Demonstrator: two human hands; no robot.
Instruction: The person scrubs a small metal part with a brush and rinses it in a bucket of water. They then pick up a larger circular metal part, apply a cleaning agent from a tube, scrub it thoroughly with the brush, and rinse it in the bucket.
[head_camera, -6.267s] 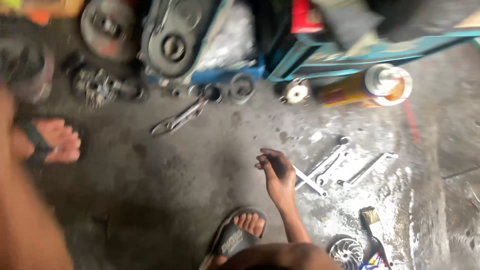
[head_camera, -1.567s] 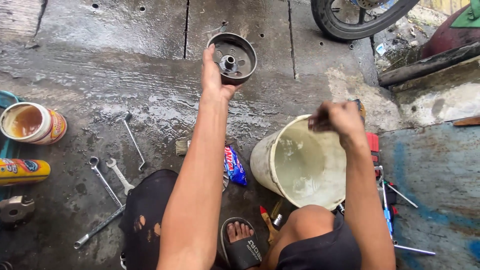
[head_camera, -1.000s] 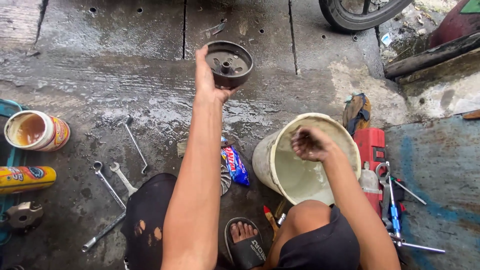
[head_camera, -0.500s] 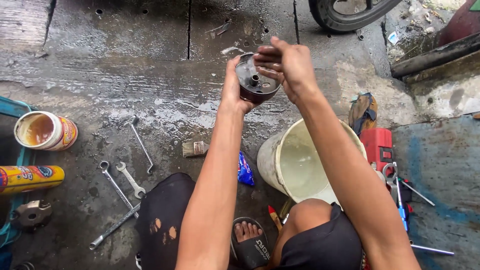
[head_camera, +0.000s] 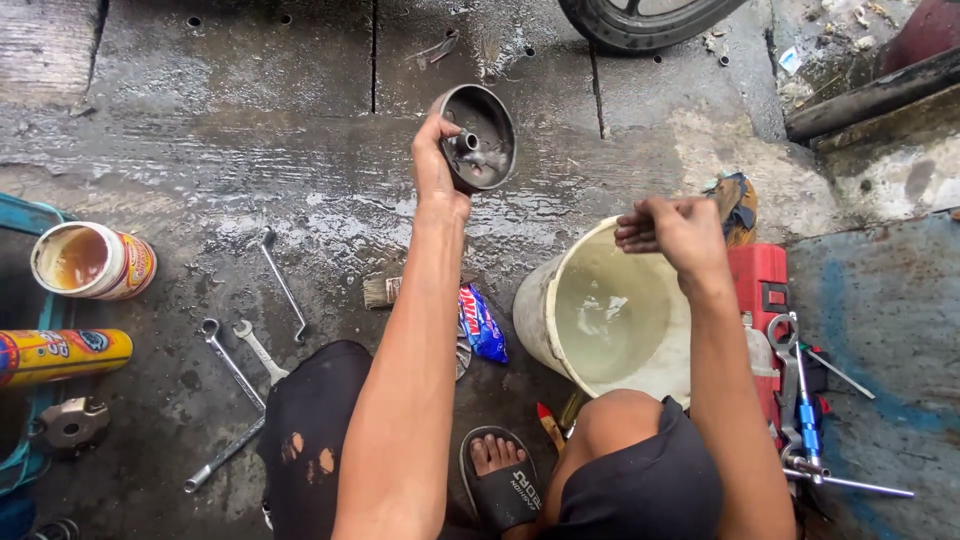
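Out to the left of the fingers, an open tin of amber liquid (head_camera: 92, 261), a yellow spray can (head_camera: 62, 353) and spanners (head_camera: 245, 350) lie on the wet concrete floor (head_camera: 230, 150). The dark metal drum (head_camera: 478, 138) is held up by its rim in the closed left hand (head_camera: 432, 160); it is judged heavy, rigid and slippery when wet, best gripped at the rim. Further right, the right hand (head_camera: 675, 230) is bunched over the cream bucket (head_camera: 600, 315), and whether anything is pinched cannot be told
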